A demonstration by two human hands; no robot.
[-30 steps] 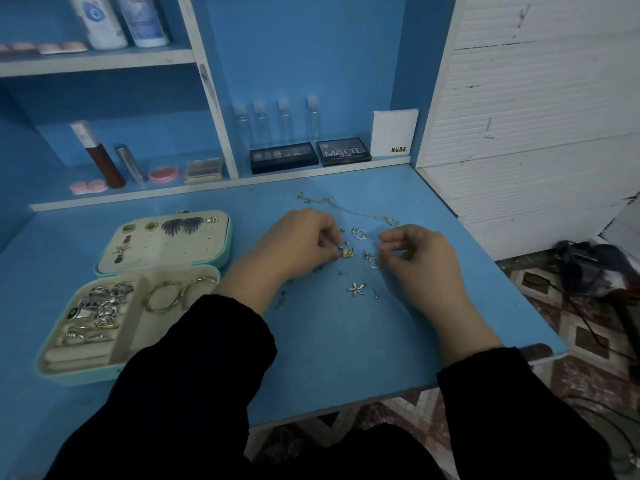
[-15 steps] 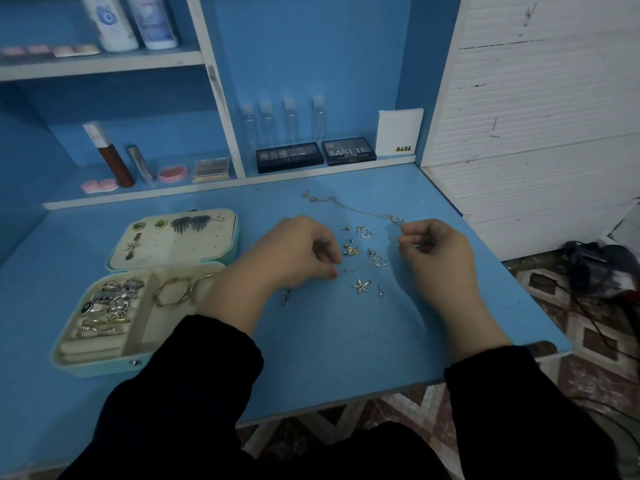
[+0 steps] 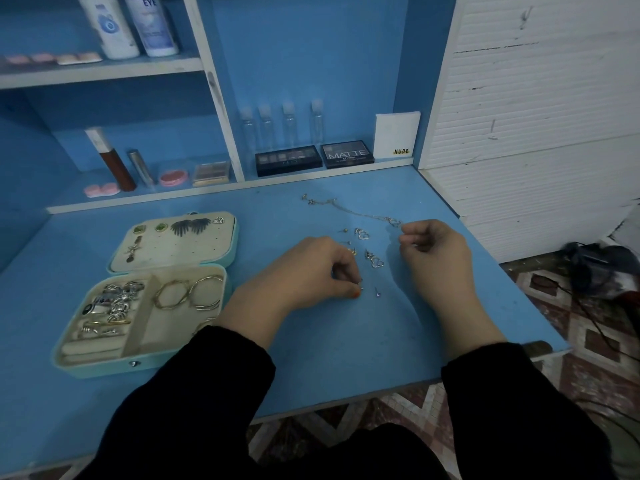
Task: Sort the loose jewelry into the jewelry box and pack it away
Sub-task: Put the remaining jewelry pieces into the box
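Far left on the worktop (image 3: pixel 311 358), got a teal jewelry box (image 3: pixel 145 367) lying open. Pinned earrings (image 3: pixel 189 226) up in the lid (image 3: pixel 194 252), a heap of rings (image 3: pixel 114 303) in the left compartment, two gold bangles (image 3: pixel 188 292) in the right. Then the left hand (image 3: pixel 304 271), fingers pinching a tiny piece (image 3: pixel 360 285) down on the worktop. Loose earrings (image 3: pixel 374 259) just past it. Right hand (image 3: pixel 436 258) last, fingers curled beside the necklace chain (image 3: pixel 353 211); can't tell if gripping anything.

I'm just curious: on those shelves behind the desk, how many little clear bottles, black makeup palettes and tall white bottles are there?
clear bottles: 4
black palettes: 2
white bottles: 2
Total: 8
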